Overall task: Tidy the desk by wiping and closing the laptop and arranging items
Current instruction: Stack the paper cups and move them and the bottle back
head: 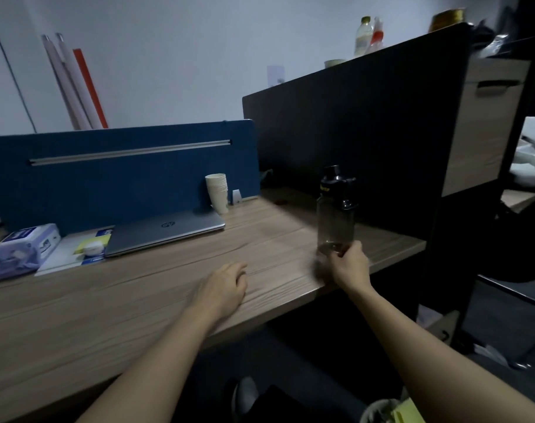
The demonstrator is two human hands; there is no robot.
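Smoke-tinted plastic water bottle (335, 209) stood upright near the counter (168, 288) edge, well right of the closed HP laptop (165, 232). Right hand (350, 264) grasped its base; left hand (226, 285) rested loosely curled, holding nothing. Low grip risked tipping the bottle.

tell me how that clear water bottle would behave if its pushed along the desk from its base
The water bottle looks empty, so it is probably light. It stands tall and narrow with a bulky black cap, so a low push could tip it rather than slide it. The right hand grips only its base, and the smooth clear plastic may be slippery.
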